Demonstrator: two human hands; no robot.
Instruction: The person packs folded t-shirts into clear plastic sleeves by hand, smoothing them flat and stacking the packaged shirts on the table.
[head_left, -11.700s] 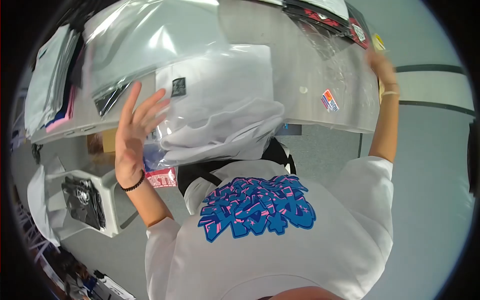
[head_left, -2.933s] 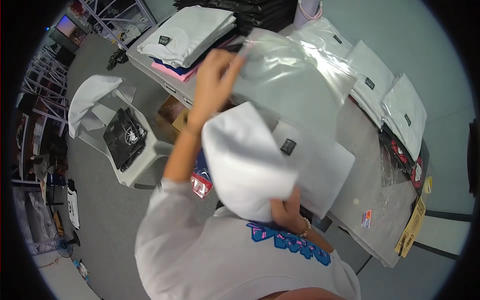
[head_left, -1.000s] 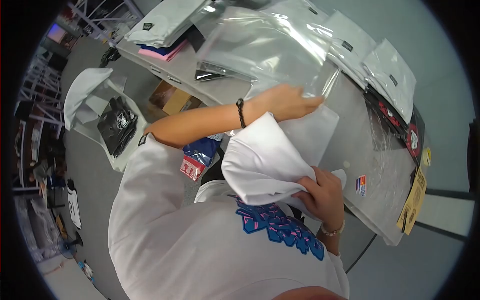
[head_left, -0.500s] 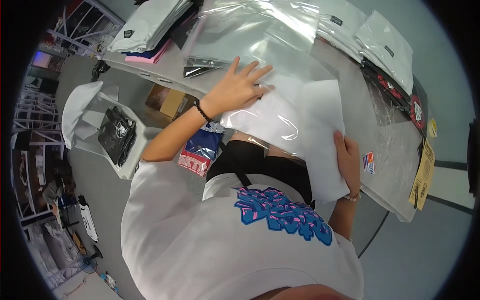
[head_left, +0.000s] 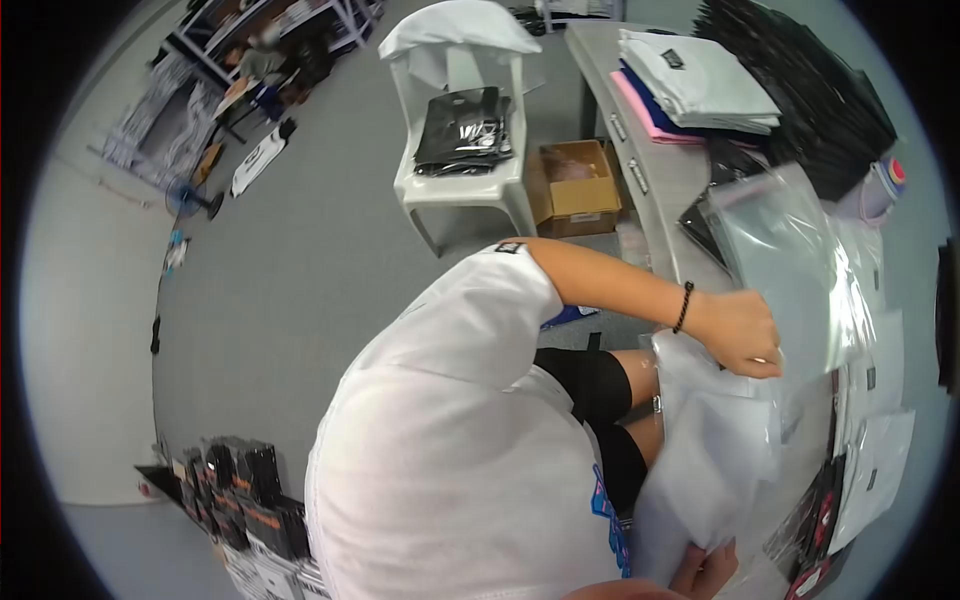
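A clear plastic bag (head_left: 715, 450) with a white, cloth-like folded piece in it lies across my lap and the table edge. My left hand (head_left: 740, 335), with a black beaded bracelet at the wrist, is closed at the bag's upper end; its fingertips are curled and partly hidden. At the lower end, my right hand (head_left: 710, 570) pinches the bag's edge, partly cut off by my body and the frame. Beyond my left hand lies a pile of clear plastic bags (head_left: 785, 240).
Folded shirts (head_left: 700, 85) are stacked on the grey table (head_left: 600, 60), near black bags (head_left: 800, 90). More packed white shirts (head_left: 875, 470) lie along its right side. A white chair (head_left: 460, 185) holding black packages and an open cardboard box (head_left: 580, 190) stand on the floor.
My view has swung to the left, bringing more of the floor and chair in. My left hand has gone from spread fingers on the bag to a closed grip; my right hand still holds its edge.
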